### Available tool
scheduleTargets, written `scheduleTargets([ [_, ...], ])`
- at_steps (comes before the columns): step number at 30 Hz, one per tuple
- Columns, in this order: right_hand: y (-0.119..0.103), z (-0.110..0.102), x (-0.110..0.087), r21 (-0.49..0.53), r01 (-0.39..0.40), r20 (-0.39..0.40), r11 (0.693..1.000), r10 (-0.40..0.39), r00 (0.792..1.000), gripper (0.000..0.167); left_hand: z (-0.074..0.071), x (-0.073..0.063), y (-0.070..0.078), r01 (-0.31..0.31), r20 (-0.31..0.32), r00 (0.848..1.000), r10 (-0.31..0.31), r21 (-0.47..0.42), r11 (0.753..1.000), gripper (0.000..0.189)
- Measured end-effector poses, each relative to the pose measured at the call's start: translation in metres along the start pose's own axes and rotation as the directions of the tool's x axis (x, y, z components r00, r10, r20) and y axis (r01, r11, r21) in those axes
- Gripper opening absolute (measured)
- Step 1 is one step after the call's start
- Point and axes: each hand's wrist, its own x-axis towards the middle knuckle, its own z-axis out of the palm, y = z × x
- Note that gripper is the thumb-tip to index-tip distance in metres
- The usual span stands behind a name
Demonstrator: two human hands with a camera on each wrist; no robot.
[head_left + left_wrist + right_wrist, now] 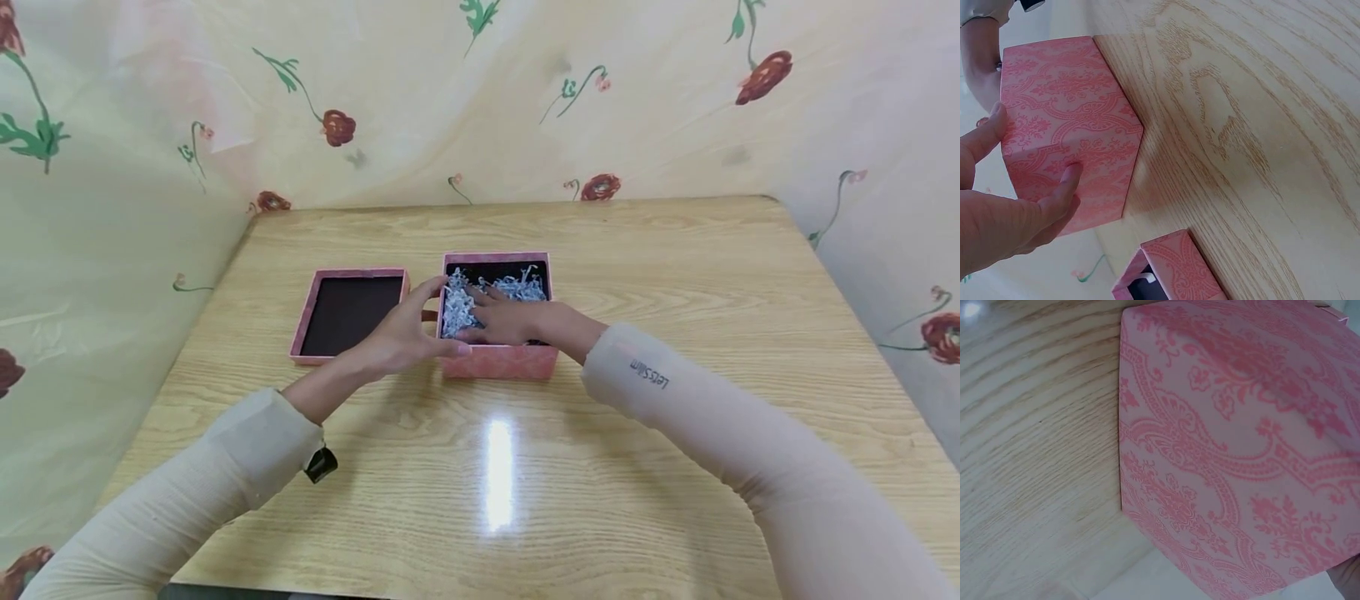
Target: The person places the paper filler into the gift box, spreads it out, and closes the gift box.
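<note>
A pink patterned box (pixel 498 363) stands uncovered on the table, its dark inside partly filled with pale blue shredded paper (pixel 459 310). My left hand (pixel 397 333) holds the box round its near left corner, thumb at the front rim and fingers against the left side, as the left wrist view also shows. Reaching in over the front rim, my right hand (pixel 510 321) rests on the shredded paper with its fingers spread. Box walls fill much of the right wrist view, where only a bit of the right hand (pixel 1344 578) shows at the lower right.
Left of the box lies its pink lid (pixel 352 317), dark inside facing up. The wooden table (pixel 645 250) meets a flowered cloth (pixel 450 100) at its back and sides. A small black thing (pixel 321 465) hangs at the left cuff.
</note>
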Motion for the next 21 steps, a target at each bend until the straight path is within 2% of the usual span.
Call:
scheduleTargets([
  [11, -0.005, -0.017, -0.016, -0.123, 0.016, -0.01, 0.992, -0.018, 1.0, 0.073, -0.002, -0.002, 0.004, 0.003, 0.012, 1.0, -0.003, -0.015, 1.0, 0.1],
  [16, -0.008, -0.031, -0.033, -0.06, -0.001, -0.032, 0.998, -0.001, 0.999, 0.073, -0.001, -0.002, 0.002, 0.0, 0.027, 1.0, 0.001, -0.037, 0.999, 0.099],
  [21, -0.009, -0.046, -0.052, -0.018, -0.008, -0.046, 1.0, 0.007, 0.999, 0.077, -0.001, -0.002, 0.002, -0.005, 0.03, 1.0, 0.006, -0.02, 1.0, 0.099],
])
